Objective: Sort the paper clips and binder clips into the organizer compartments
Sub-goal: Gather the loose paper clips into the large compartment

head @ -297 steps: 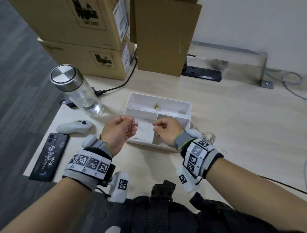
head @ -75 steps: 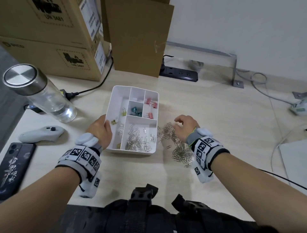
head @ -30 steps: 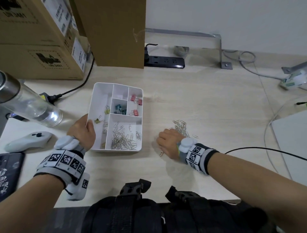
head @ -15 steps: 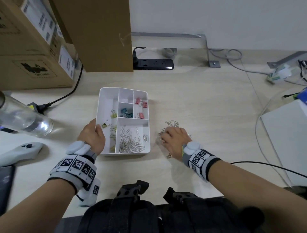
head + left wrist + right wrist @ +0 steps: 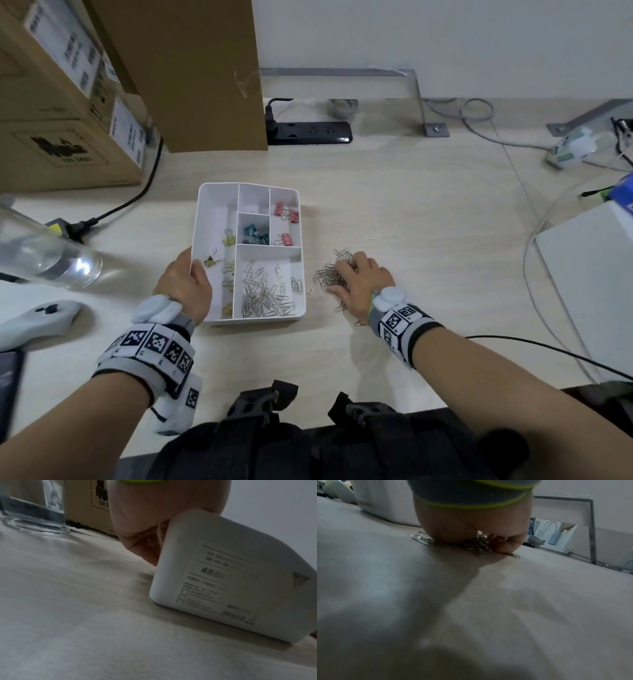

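Two hands at work: one on the organizer, one on loose paper clips.
Left hand (image 5: 186,284) grips the white organizer (image 5: 212,219) by its left wall, thumb inside the rim. Right hand (image 5: 359,281) curls its fingers round a heap of paper clips (image 5: 327,275) on the table (image 5: 428,240), just right of the organizer. Inside: three pink binder clips (image 5: 286,214), more paper clips near right.

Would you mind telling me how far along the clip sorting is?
Done: pink binder clips, teal ones and yellow ones sit in separate compartments of the organizer. In hand: the left hand tilts it by its edge while the right hand gathers loose paper clips. Left: that pile on the table.
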`<move>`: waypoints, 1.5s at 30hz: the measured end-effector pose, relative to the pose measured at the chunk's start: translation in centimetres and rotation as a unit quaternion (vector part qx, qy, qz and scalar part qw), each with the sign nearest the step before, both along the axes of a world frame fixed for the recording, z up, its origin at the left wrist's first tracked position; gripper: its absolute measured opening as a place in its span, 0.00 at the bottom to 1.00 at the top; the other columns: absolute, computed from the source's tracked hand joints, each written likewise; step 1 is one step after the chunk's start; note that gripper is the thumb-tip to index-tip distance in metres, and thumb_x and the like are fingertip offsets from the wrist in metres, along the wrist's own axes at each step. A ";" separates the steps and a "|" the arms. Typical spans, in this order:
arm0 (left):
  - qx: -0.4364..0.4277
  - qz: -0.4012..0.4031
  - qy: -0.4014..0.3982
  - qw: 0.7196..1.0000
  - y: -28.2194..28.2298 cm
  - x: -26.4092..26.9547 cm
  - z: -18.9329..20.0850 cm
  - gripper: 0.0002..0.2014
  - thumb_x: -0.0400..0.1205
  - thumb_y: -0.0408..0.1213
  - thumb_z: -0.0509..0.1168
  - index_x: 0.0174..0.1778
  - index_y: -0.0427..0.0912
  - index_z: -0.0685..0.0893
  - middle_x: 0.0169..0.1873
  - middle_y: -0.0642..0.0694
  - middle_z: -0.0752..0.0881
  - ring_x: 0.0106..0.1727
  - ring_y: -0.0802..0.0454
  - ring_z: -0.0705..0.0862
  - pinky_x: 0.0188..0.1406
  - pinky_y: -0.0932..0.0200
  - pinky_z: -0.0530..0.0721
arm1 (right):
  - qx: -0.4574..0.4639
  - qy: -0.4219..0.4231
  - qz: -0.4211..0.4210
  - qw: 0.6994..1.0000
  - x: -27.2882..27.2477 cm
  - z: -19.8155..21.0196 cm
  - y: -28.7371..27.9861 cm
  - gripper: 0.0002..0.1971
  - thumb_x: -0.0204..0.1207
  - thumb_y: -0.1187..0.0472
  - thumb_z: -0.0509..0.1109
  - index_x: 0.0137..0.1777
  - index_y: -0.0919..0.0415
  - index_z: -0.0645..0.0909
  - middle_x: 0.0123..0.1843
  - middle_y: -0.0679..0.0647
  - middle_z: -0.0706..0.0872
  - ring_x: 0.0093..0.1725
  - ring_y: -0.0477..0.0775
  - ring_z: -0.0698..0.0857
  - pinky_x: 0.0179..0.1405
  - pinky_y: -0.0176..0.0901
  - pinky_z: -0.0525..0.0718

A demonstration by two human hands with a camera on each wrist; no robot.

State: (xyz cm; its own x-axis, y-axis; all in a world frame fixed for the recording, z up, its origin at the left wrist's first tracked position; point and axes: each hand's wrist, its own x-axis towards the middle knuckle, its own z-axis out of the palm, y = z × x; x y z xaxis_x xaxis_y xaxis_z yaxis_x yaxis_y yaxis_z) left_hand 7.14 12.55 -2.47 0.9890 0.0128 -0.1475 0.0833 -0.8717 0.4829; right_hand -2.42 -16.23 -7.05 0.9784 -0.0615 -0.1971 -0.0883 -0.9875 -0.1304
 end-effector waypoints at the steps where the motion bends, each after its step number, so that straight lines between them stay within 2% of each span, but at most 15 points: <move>1: 0.005 0.002 -0.001 1.000 -0.1 0.0 0.0 0.16 0.86 0.37 0.50 0.64 0.39 0.77 0.49 0.31 0.86 0.45 0.31 0.82 0.43 0.49 0.76 | 0.007 0.022 0.003 1.000 0.5 0.1 0.0 0.21 0.78 0.39 0.58 0.64 0.52 0.70 0.61 0.58 0.72 0.52 0.63 0.77 0.43 0.49 0.77; 4: 0.011 0.006 -0.007 1.000 -0.2 0.0 -0.1 0.15 0.86 0.37 0.50 0.62 0.38 0.78 0.48 0.31 0.86 0.43 0.32 0.81 0.41 0.51 0.74 | 0.012 0.068 0.022 0.997 1.7 0.3 -0.3 0.18 0.83 0.44 0.53 0.65 0.55 0.69 0.63 0.57 0.73 0.54 0.64 0.79 0.44 0.51 0.79; 7: 0.013 0.006 -0.004 1.000 -0.1 0.1 -0.2 0.15 0.86 0.38 0.50 0.61 0.38 0.78 0.48 0.32 0.86 0.38 0.37 0.77 0.39 0.51 0.73 | 0.033 0.051 0.012 0.998 2.5 0.8 -0.5 0.16 0.84 0.49 0.53 0.62 0.61 0.69 0.58 0.59 0.78 0.49 0.64 0.82 0.41 0.49 0.78; 10: 0.009 0.005 -0.012 1.000 0.0 0.1 -0.3 0.14 0.85 0.38 0.50 0.60 0.39 0.78 0.47 0.32 0.86 0.36 0.40 0.75 0.39 0.51 0.74 | 0.135 0.009 -0.060 0.989 2.7 1.2 -0.9 0.13 0.83 0.50 0.57 0.56 0.60 0.71 0.47 0.57 0.83 0.41 0.62 0.81 0.38 0.47 0.77; 13: 0.008 0.007 -0.003 1.000 0.0 0.1 -0.1 0.14 0.86 0.38 0.50 0.60 0.40 0.78 0.48 0.33 0.86 0.37 0.40 0.75 0.40 0.52 0.73 | 0.207 -0.015 -0.143 0.968 2.4 0.9 -1.2 0.11 0.81 0.48 0.62 0.48 0.55 0.73 0.36 0.54 0.85 0.34 0.60 0.82 0.35 0.48 0.81; 18: 0.009 0.009 0.015 1.000 -0.1 0.1 0.0 0.14 0.86 0.38 0.50 0.60 0.40 0.77 0.48 0.33 0.85 0.38 0.39 0.74 0.40 0.51 0.72 | 0.267 -0.020 -0.254 0.929 2.8 1.9 -1.4 0.11 0.79 0.49 0.65 0.48 0.57 0.78 0.38 0.52 0.83 0.37 0.55 0.80 0.36 0.41 0.73; 23: 0.001 0.010 -0.002 1.000 0.0 0.1 -0.4 0.14 0.85 0.37 0.50 0.61 0.40 0.77 0.48 0.32 0.85 0.40 0.35 0.78 0.40 0.51 0.73 | 0.337 -0.068 -0.243 0.907 4.6 5.0 0.6 0.09 0.79 0.50 0.65 0.45 0.54 0.76 0.31 0.45 0.78 0.30 0.47 0.76 0.31 0.40 0.71; 26: -0.008 0.015 -0.015 1.000 0.0 0.1 -0.6 0.14 0.85 0.37 0.51 0.60 0.40 0.78 0.46 0.33 0.86 0.38 0.39 0.76 0.40 0.52 0.73 | 0.374 -0.106 -0.198 0.900 5.5 6.9 3.8 0.07 0.78 0.52 0.67 0.43 0.54 0.76 0.32 0.44 0.80 0.30 0.43 0.76 0.30 0.36 0.73; 28: -0.009 0.013 -0.014 1.000 0.1 0.1 -0.7 0.14 0.85 0.38 0.50 0.60 0.41 0.78 0.47 0.34 0.86 0.38 0.39 0.76 0.40 0.52 0.74 | 0.375 -0.092 -0.151 0.910 5.8 7.5 6.3 0.07 0.79 0.52 0.66 0.45 0.54 0.77 0.35 0.45 0.82 0.30 0.41 0.78 0.29 0.32 0.74; 31: -0.007 0.010 -0.012 1.000 0.3 0.2 -0.9 0.14 0.85 0.39 0.50 0.60 0.41 0.77 0.47 0.34 0.85 0.38 0.39 0.75 0.40 0.52 0.74 | 0.316 -0.007 -0.057 0.947 5.3 7.2 9.6 0.09 0.79 0.50 0.65 0.51 0.54 0.78 0.38 0.45 0.83 0.32 0.48 0.80 0.33 0.39 0.76; 34: -0.003 0.007 0.000 1.000 0.4 0.2 -0.9 0.15 0.85 0.40 0.49 0.61 0.43 0.76 0.48 0.34 0.85 0.41 0.36 0.79 0.42 0.51 0.75 | 0.252 0.033 0.009 0.967 5.2 6.7 10.7 0.18 0.78 0.47 0.67 0.63 0.53 0.79 0.56 0.53 0.87 0.51 0.57 0.84 0.51 0.45 0.79; 36: -0.001 0.009 0.001 1.000 0.5 0.2 -0.9 0.15 0.85 0.40 0.49 0.62 0.43 0.77 0.48 0.35 0.85 0.43 0.34 0.81 0.42 0.52 0.76 | 0.271 -0.004 -0.012 0.962 5.6 7.2 9.9 0.14 0.79 0.49 0.65 0.60 0.54 0.81 0.53 0.54 0.89 0.49 0.56 0.85 0.50 0.46 0.82; 40: 0.000 -0.001 -0.013 1.000 0.3 0.3 -1.1 0.15 0.85 0.40 0.49 0.62 0.43 0.77 0.48 0.36 0.86 0.42 0.35 0.81 0.41 0.52 0.76 | 0.293 -0.075 -0.132 0.944 6.6 7.4 5.2 0.07 0.78 0.52 0.66 0.48 0.52 0.84 0.44 0.48 0.90 0.43 0.51 0.86 0.45 0.41 0.82; 43: 0.003 -0.005 0.005 1.000 0.5 0.3 -0.7 0.15 0.85 0.40 0.49 0.61 0.41 0.76 0.49 0.35 0.86 0.43 0.35 0.81 0.42 0.51 0.76 | 0.255 -0.063 -0.202 0.944 6.6 6.4 1.4 0.05 0.78 0.53 0.67 0.47 0.49 0.83 0.42 0.44 0.87 0.44 0.51 0.86 0.44 0.37 0.78; 45: 0.007 -0.007 0.009 1.000 0.5 0.1 0.0 0.14 0.86 0.39 0.50 0.60 0.39 0.77 0.47 0.35 0.86 0.39 0.38 0.77 0.41 0.52 0.73 | 0.212 -0.024 -0.218 0.952 6.3 5.3 -0.7 0.06 0.78 0.51 0.66 0.50 0.49 0.82 0.48 0.46 0.88 0.47 0.53 0.86 0.45 0.39 0.77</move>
State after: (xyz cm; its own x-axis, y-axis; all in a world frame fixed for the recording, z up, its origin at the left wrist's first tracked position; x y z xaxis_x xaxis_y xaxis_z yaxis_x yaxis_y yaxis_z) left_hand 7.23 13.04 -2.43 0.9864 0.0021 -0.1644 0.0801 -0.8793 0.4695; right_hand 3.89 -16.88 -1.77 0.8868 -0.3888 -0.2498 -0.4615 -0.7158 -0.5240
